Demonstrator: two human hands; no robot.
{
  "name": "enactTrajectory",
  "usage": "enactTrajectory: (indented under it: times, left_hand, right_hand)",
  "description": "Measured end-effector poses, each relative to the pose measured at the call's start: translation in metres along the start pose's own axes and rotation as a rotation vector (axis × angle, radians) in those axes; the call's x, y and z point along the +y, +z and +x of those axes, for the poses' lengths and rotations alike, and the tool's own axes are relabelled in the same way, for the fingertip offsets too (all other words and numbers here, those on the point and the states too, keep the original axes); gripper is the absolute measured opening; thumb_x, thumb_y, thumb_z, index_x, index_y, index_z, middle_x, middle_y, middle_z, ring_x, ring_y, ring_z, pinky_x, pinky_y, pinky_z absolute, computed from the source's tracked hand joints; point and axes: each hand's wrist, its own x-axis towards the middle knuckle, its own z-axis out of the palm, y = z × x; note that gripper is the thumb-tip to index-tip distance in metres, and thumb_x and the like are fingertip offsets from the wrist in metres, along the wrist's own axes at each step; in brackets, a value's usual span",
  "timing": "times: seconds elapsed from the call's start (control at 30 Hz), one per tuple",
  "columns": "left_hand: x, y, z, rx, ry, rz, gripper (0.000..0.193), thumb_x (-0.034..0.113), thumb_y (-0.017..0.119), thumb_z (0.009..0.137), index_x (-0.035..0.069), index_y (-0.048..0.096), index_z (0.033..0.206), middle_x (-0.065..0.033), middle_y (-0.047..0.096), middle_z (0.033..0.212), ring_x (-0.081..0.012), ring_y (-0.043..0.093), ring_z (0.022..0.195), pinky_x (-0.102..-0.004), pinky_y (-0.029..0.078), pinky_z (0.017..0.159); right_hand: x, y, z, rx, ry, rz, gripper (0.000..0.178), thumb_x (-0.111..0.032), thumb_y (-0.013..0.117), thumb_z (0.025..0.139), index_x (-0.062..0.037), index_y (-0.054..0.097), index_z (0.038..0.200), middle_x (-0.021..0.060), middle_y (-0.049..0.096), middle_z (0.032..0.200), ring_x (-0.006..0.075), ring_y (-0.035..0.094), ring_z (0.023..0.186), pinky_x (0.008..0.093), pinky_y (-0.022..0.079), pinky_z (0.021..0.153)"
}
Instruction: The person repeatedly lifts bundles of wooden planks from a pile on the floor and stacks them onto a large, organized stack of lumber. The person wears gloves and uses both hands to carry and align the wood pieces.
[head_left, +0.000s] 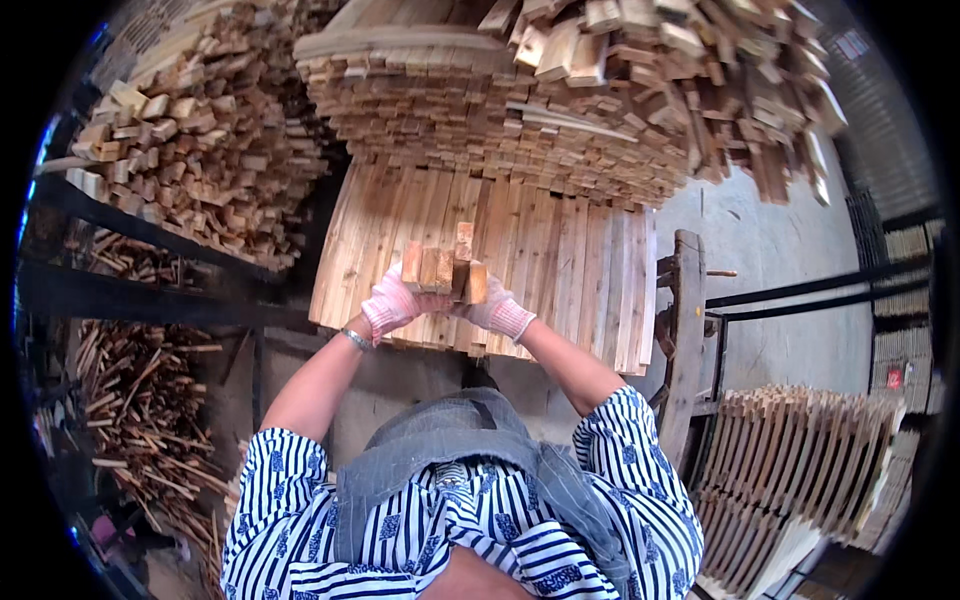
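Both my hands wear pale pink work gloves and are wrapped round a small bundle of wooden strips (436,268), whose cut ends face up toward me. My left hand (396,302) grips the bundle's left side; a metal band circles that wrist. On the other side my right hand (496,308) holds the strips, one of which stands out above the others. Beneath the bundle lies a flat layer of long planks (575,270) set side by side. The lower part of the strips is hidden by the gloves.
Behind the planks rises a tall stack of strips (420,110), with loose wood (680,50) heaped on top. More wood ends (190,160) pile up at left, above scattered sticks (140,400). A wooden post (685,330) and neatly stacked slats (800,460) stand at right.
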Motion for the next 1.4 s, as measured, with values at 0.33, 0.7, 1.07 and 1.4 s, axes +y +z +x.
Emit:
enactTrajectory:
  times: [0.33, 0.7, 1.07, 1.4]
  left_hand:
    - [-0.012, -0.017, 0.057, 0.060, -0.102, 0.251, 0.058, 0.005, 0.082, 0.071, 0.003, 0.054, 0.122, -0.0067, 0.065, 0.113, -0.0161, 0.062, 0.102, -0.0306, 0.052, 0.086]
    - [0.041, -0.068, 0.104, 0.104, 0.036, 1.271, 0.049, 0.021, 0.076, 0.070, 0.007, 0.057, 0.112, -0.0148, 0.062, 0.106, -0.0309, 0.058, 0.101, -0.0381, 0.047, 0.090]
    - [-0.030, -0.066, 0.236, -0.179, -0.191, 1.659, 0.023, 0.017, 0.061, 0.082, 0.015, 0.063, 0.105, -0.0064, 0.060, 0.113, -0.0253, 0.053, 0.113, -0.0379, 0.045, 0.090]
    - [-0.145, -0.092, 0.357, -0.028, -0.224, 1.570, 0.033, 0.016, 0.049, 0.089, 0.021, 0.061, 0.119, -0.0049, 0.053, 0.131, -0.0295, 0.048, 0.123, -0.0450, 0.042, 0.099]
  right_hand:
    - [0.022, -0.047, 0.054, -0.244, 0.168, 0.089, 0.054, -0.020, 0.080, 0.070, -0.0049, 0.055, 0.115, 0.0170, 0.060, 0.107, 0.0349, 0.058, 0.103, 0.0385, 0.048, 0.091]
    - [0.131, -0.165, -0.045, -0.444, 0.568, -0.631, 0.066, -0.039, 0.076, 0.071, -0.0066, 0.053, 0.124, 0.0158, 0.059, 0.115, 0.0327, 0.054, 0.112, 0.0393, 0.042, 0.098]
    - [0.267, -0.064, -0.140, -0.289, 0.701, -0.607, 0.053, -0.025, 0.082, 0.065, -0.0144, 0.056, 0.110, 0.0140, 0.061, 0.100, 0.0361, 0.059, 0.092, 0.0473, 0.049, 0.078]
    - [0.286, -0.048, -0.171, -0.178, 0.560, -0.645, 0.056, -0.010, 0.068, 0.070, -0.0072, 0.048, 0.122, 0.0194, 0.057, 0.104, 0.0414, 0.051, 0.100, 0.0493, 0.043, 0.088]
